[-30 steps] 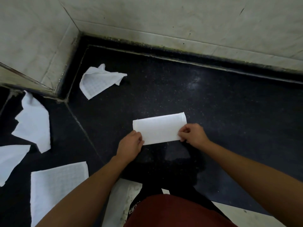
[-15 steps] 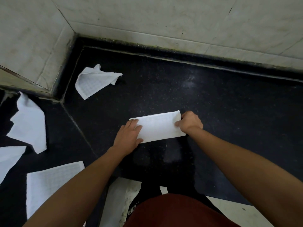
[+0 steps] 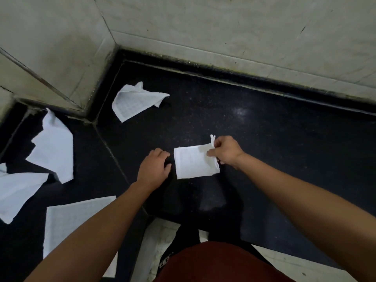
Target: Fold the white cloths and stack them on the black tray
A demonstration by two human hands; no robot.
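On the black speckled surface point(image 3: 274, 143), the right hand point(image 3: 225, 152) pinches a raised corner of a small folded white cloth point(image 3: 193, 164); the left hand point(image 3: 154, 169), loosely curled, holds nothing just beside it. A forearm half hides another flat white cloth point(image 3: 67, 220).
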